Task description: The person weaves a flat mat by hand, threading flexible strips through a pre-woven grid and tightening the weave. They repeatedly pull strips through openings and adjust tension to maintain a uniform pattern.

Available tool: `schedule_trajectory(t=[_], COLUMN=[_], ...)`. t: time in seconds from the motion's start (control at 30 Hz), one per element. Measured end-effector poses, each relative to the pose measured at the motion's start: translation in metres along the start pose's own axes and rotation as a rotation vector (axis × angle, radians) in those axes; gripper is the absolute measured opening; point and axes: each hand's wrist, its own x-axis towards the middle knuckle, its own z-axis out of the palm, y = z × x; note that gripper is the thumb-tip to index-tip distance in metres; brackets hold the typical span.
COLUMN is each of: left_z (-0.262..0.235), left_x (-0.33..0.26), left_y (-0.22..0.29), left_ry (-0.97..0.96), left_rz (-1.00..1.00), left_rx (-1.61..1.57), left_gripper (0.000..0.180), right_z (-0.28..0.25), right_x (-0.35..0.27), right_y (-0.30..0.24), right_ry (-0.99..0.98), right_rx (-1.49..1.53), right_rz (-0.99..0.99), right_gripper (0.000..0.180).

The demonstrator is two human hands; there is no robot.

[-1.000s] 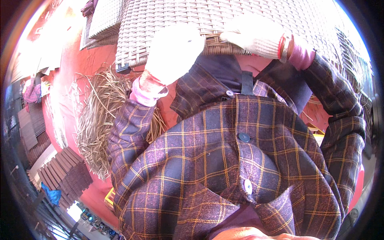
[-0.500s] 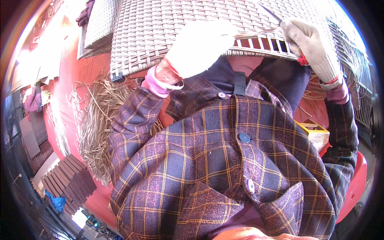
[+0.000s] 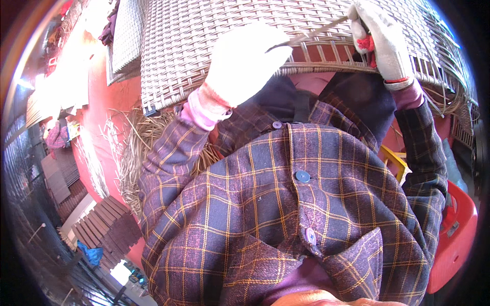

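Observation:
Across the top lies a woven wicker panel [image 3: 184, 46] of pale grey-brown strips, with a row of open gaps along its near edge. My left hand [image 3: 245, 64], in a white glove washed out by glare, rests over that edge, its fingers closed at one end of a flat weaving strip [image 3: 324, 27]. Up and to the right the strip runs to my right hand [image 3: 383, 38], also gloved, which pinches it between thumb and fingertips. Something red shows at the right palm, beside the open gaps; whether a tool is tucked there too is hidden.
A heap of loose strips [image 3: 135, 148] lies left of me on the red floor. Farther left are stacked brown slats [image 3: 107, 222] with a blue bag [image 3: 91, 253]. At my right are a yellow-edged box [image 3: 394, 162] and a red plastic seat [image 3: 454, 250]. Loose strip ends jut out at the panel's right.
My right hand has moved up and away from the edge gaps, drawing the strip up at a slant. The dark pointed tool seen in it before no longer shows. My left hand has shifted slightly left.

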Motion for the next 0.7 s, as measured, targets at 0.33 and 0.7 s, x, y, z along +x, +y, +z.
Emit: schedule_trajectory(t=[0.33,0.7], left_z=[-0.05,0.003], left_x=[0.018,0.064], left_y=[-0.005,0.02], left_ry=[-0.328,-0.165], left_rz=[-0.197,0.099], left_rx=[-0.167,0.103], left_gripper=[0.023,0.038], right_z=[0.003,-0.003], right_x=[-0.009,-0.007], right_y=[0.003,0.025], right_ry=[0.039,0.053], right_rx=[0.229,0.068], right_rz=[-0.062,-0.262], right_gripper=[0.036,0.032])
